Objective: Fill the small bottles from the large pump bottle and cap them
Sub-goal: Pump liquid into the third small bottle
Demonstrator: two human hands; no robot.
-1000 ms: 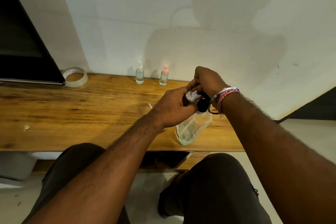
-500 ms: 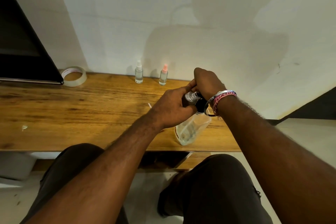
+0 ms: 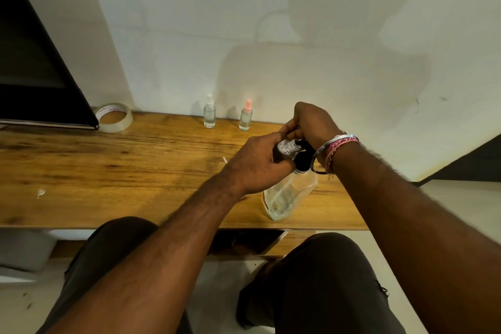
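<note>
Left hand [image 3: 254, 164] curled round small bottle [image 3: 288, 147], held at black pump head of large pump bottle [image 3: 288, 194] on counter [image 3: 135, 171]. Right hand [image 3: 311, 125] fingers curled over pump top.

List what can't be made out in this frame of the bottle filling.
Head view only:
- Pump head of the large pump bottle: covered by the right hand.
- Small bottle in the left hand: mouth and fill level hidden by fingers.
- Two capped bottles by the wall: too small to judge fill.
- Dark screen: cut off by the left edge.
</note>
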